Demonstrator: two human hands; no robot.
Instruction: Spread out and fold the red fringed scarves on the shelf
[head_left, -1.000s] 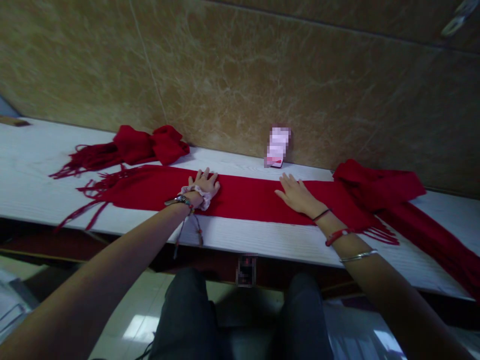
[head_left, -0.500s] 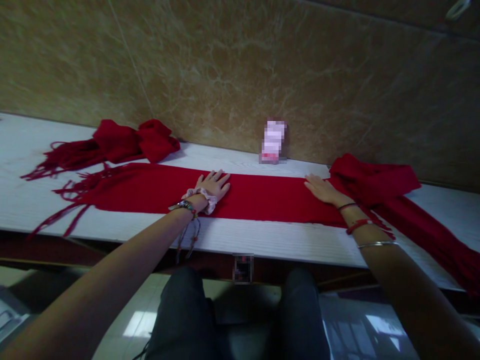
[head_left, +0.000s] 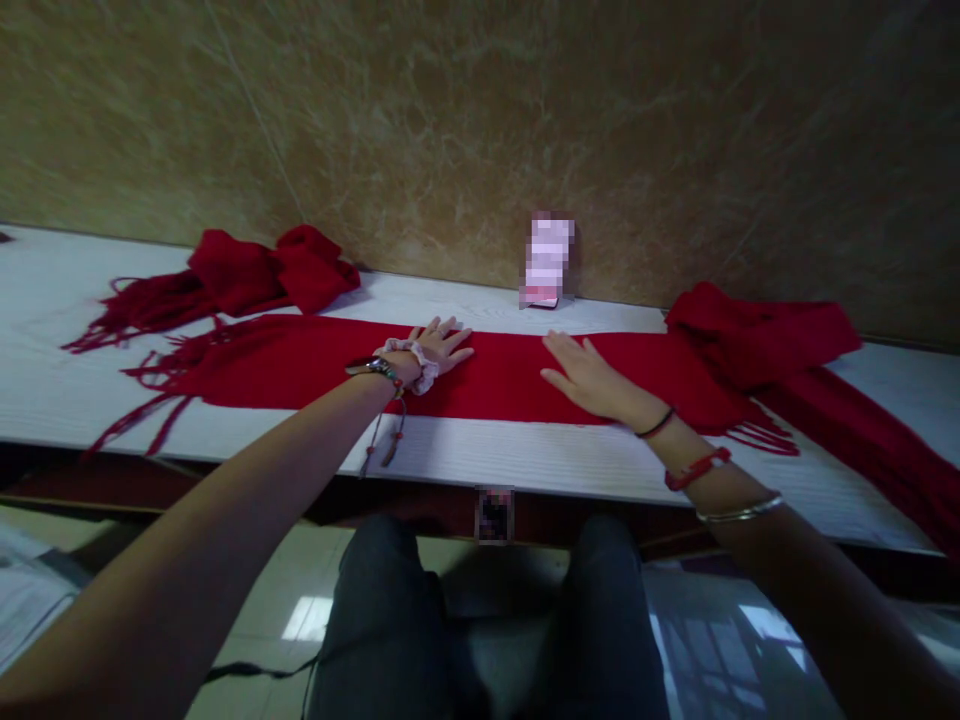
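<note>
A red fringed scarf (head_left: 502, 385) lies stretched flat, left to right, along the white tabletop (head_left: 480, 455). My left hand (head_left: 442, 345) rests palm down near its middle, fingers spread. To the right, my right hand (head_left: 589, 378) is over the same scarf with fingers straight and thumb apart; whether it touches the cloth is hard to tell. Neither hand grips anything. Fringe shows at both ends, the right end partly beside a second, bunched red scarf (head_left: 757, 340). Another crumpled red scarf (head_left: 274, 275) sits behind the flat one at the left.
A phone-shaped object (head_left: 549, 262), blurred by pixels, leans against the brown marbled wall (head_left: 450, 130) behind the table. My knees (head_left: 382, 580) are below the table's front edge. A small pixelated object (head_left: 495, 515) appears just under that edge.
My right hand has moved left along the flat scarf, toward my left hand, uncovering its right-end fringe. My left hand stays at nearly the same spot on the cloth. The view has shifted slightly.
</note>
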